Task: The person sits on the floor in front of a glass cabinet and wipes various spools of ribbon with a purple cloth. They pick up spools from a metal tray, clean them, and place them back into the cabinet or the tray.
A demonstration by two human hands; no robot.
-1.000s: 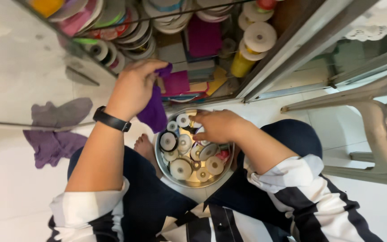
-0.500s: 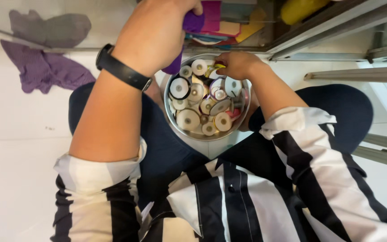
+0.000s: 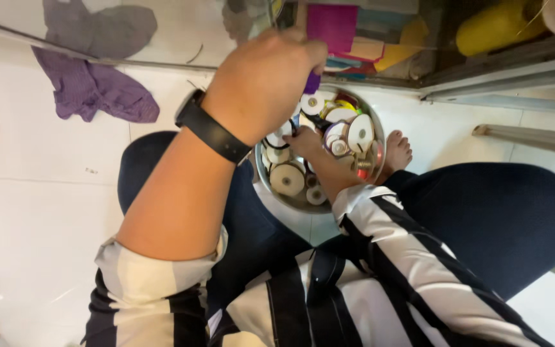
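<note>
A round metal bowl (image 3: 376, 168) holding several ribbon spools (image 3: 360, 132) sits on the white floor between my crossed legs. My left hand (image 3: 261, 83) is raised in front of the camera, fingers closed around a purple piece of fabric (image 3: 313, 81) that shows just under the knuckles; a black band is on that wrist. My right hand (image 3: 306, 142) reaches into the bowl among the spools, mostly hidden behind my left hand, so its fingers cannot be made out.
A purple cloth (image 3: 91, 90) and a grey cloth (image 3: 101, 26) lie on the floor at upper left. An open cabinet (image 3: 367, 38) ahead holds coloured felt sheets and a yellow spool (image 3: 496, 26). A metal rail (image 3: 534, 138) runs at right.
The view has tilted down and shifted right. My left hand with the purple fabric has risen closer to the camera, covering part of the bowl. My right hand has moved deeper among the spools.
</note>
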